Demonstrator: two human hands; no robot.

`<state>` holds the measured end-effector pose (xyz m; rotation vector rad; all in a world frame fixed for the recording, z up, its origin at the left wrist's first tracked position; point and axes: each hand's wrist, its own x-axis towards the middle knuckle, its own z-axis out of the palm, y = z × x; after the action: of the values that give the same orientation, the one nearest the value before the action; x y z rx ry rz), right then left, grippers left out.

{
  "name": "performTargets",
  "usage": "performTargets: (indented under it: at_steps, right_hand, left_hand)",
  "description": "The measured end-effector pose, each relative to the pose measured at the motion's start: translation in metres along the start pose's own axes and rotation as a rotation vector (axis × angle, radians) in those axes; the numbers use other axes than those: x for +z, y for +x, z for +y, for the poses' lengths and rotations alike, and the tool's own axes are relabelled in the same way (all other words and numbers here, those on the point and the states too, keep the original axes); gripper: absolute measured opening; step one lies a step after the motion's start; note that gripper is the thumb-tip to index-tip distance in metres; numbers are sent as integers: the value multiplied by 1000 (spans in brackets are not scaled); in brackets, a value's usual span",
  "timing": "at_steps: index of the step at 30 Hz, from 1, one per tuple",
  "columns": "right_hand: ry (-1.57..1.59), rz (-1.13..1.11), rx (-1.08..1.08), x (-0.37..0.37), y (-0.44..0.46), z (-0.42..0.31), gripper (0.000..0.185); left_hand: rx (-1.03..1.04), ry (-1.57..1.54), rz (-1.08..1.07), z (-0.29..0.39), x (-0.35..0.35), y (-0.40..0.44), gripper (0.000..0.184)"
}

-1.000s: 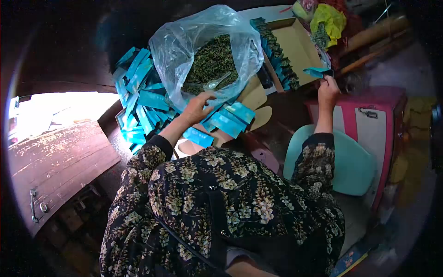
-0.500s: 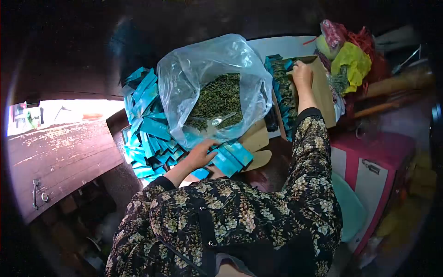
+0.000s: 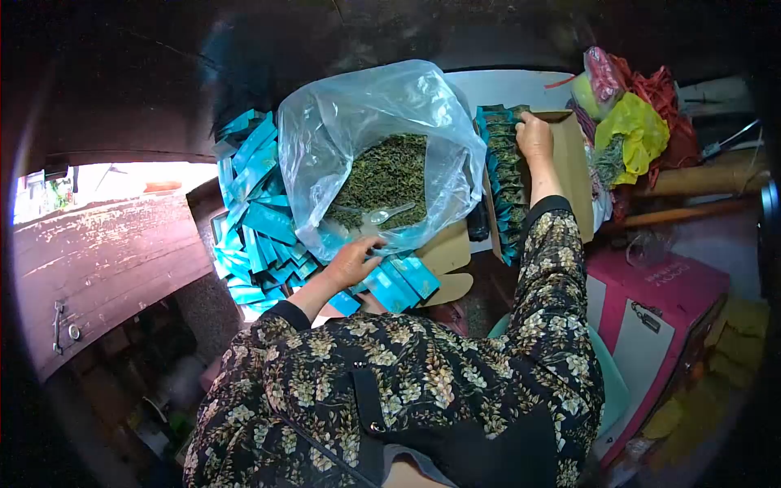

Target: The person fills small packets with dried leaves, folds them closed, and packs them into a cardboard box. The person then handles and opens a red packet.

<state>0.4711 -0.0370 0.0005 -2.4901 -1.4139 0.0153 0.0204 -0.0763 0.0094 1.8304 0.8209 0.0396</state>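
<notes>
A large clear plastic bag (image 3: 313,154) stands open, holding dark green dried leaves (image 3: 390,167) with a clear spoon (image 3: 382,215) lying on them. My left hand (image 3: 355,260) is at the bag's near edge, fingers apart, just above several blue packets (image 3: 396,285). At the upper right, my right hand (image 3: 534,137) is over a cardboard box (image 3: 576,175), its fingers closed at the top end of a row of filled packets (image 3: 508,183). What those fingers grip is too small to make out. A heap of blue packets (image 3: 260,220) lies left of the bag.
Right of the box are a yellow bag (image 3: 639,134) and red netting (image 3: 655,93). A pink and white carton (image 3: 651,325) stands at the lower right, beside a pale green stool (image 3: 608,382). Flat cardboard (image 3: 447,248) lies below the bag. A wooden board (image 3: 106,272) is at the left.
My right hand, which held a blue packet out at the right, has moved left and up to the row in the box. My left hand has stayed by the bag. The view has shifted.
</notes>
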Motion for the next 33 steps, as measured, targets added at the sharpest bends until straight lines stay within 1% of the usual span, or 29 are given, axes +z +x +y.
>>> performTargets:
  at_steps: [4, 7, 14, 18, 22, 25, 26, 28, 29, 31, 32, 33]
  right_hand:
    - [23, 23, 4, -10, -5, -7, 21]
    - [54, 43, -12, -12, -5, -7, 21]
    - [55, 70, -42, -19, -4, -7, 20]
    - [60, 32, -15, -19, -4, -8, 22]
    - [97, 88, -62, -15, -2, -6, 25]
    - [25, 93, -64, -14, 1, -3, 28]
    - [30, 84, -67, -18, 0, -5, 28]
    - [29, 140, -78, -27, 0, -13, 30]
    - [36, 122, -81, -34, -4, -23, 30]
    - [144, 273, -235, -52, -15, -46, 29]
    - [197, 343, -308, -59, -27, -60, 29]
    - [204, 328, -305, -61, -39, -75, 29]
  left_hand:
    - [-14, -8, -10, 1, -1, 3, 36]
    - [-72, -25, -24, 3, -1, 3, 36]
    - [-27, 3, -10, 6, -2, -1, 35]
    - [-36, -8, -22, 7, -4, -2, 35]
    - [-28, -16, -19, 2, -2, -4, 35]
    - [-25, -10, -11, 0, -3, -6, 35]
    - [-28, 1, -9, 3, -5, -8, 35]
    - [-58, 6, -2, -1, -4, -14, 35]
    - [-31, 12, 15, -4, -3, -16, 34]
    - [29, 21, 47, -10, -2, -17, 33]
    - [10, 10, 40, -12, -3, -23, 33]
    - [24, 16, 40, -11, -8, -24, 32]
